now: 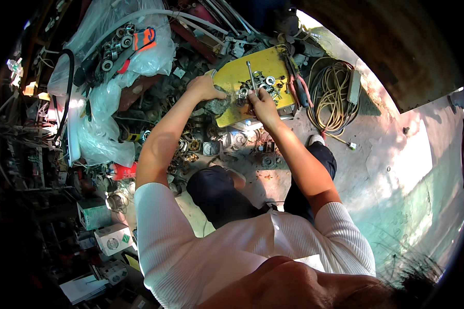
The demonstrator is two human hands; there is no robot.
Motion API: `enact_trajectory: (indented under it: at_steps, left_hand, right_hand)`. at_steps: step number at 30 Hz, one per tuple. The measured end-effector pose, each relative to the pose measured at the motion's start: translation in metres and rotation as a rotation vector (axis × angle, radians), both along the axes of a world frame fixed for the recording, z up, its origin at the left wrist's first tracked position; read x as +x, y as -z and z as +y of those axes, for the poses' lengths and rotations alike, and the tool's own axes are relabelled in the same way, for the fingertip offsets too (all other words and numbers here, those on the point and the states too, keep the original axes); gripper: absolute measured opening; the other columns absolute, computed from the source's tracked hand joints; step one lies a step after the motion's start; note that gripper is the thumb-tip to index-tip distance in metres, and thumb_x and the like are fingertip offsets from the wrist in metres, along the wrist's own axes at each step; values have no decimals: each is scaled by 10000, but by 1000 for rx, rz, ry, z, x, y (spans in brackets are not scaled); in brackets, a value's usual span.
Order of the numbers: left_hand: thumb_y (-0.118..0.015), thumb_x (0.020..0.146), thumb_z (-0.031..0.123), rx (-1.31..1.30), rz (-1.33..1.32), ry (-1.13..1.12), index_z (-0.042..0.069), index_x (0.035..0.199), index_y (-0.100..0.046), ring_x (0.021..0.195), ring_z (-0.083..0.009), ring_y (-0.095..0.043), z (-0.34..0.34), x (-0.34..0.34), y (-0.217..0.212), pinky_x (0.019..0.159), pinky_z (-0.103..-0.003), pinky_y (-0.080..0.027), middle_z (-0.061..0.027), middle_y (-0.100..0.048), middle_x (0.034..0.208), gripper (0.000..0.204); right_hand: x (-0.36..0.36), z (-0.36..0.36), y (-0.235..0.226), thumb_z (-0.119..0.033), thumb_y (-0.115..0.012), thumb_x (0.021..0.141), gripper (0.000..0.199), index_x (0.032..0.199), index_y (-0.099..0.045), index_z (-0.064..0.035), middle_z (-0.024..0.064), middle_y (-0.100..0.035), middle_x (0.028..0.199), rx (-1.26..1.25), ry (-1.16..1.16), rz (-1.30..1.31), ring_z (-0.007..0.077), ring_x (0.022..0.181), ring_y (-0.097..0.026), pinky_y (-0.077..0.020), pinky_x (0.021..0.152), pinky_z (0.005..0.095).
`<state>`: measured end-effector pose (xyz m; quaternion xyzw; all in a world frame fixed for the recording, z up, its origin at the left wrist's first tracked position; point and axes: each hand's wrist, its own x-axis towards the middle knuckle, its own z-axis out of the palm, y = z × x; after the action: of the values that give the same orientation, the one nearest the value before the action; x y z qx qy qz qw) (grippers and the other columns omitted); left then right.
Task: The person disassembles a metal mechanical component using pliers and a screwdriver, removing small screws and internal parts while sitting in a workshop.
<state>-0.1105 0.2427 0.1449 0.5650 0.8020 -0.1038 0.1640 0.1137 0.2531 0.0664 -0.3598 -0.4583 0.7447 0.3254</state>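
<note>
My left hand is closed over a rough grey metal part at the left edge of a yellow board. Its thumb lies across the top, and the other fingers are partly hidden. Pinched in my right hand is a slim metal rod tool, which looks like a socket wrench and points away from me. Its lower end disappears at my fingers. Beside that hand several ring-shaped metal parts and small dark pieces lie loose on the board.
Pliers with red handles lie at the board's right edge. Farther right, a coil of yellowish cable is on the concrete floor. Clear plastic sheeting and heaped metal parts crowd the left. White and green boxes stand at the lower left.
</note>
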Motion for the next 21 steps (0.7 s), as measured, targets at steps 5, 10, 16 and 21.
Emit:
enact_trajectory:
  at_steps: [5, 10, 16, 21]
  left_hand:
    - [-845, 587, 465, 138, 25, -164, -17, 1085, -588, 997, -344, -654, -49, 23, -44, 857, -419, -502, -187, -680, 1045, 739]
    - [-850, 589, 423, 417, 101, -167, -10, 1007, -555, 946, -374, -623, -81, 7, -53, 839, -449, -493, -195, -669, 989, 670]
    - [-862, 594, 347, 685, 54, -161, -1, 962, -543, 954, -402, -593, -85, 8, -35, 920, -469, -458, -191, -656, 945, 599]
    - [-868, 598, 298, 746, 206, -60, 0, 895, -514, 869, -383, -580, -93, -8, -6, 996, -529, -406, -149, -584, 880, 550]
  right_hand:
    - [8, -5, -5, -253, -562, 990, 229, 1024, -551, -27, 23, -580, 746, -50, -7, 37, 106, 610, -518, -419, 534, 265]
    - [22, -7, -15, -238, -550, 995, 210, 1051, -552, -36, 21, -579, 771, 1, -35, 11, 102, 627, -531, -443, 553, 260]
    - [20, -13, -9, -259, -571, 991, 207, 1108, -569, -87, -17, -553, 727, 33, -62, 32, 63, 608, -503, -389, 515, 229]
    - [23, -17, -6, -209, -588, 970, 245, 1083, -582, 8, 44, -613, 778, 125, -126, -10, 135, 658, -561, -458, 623, 279]
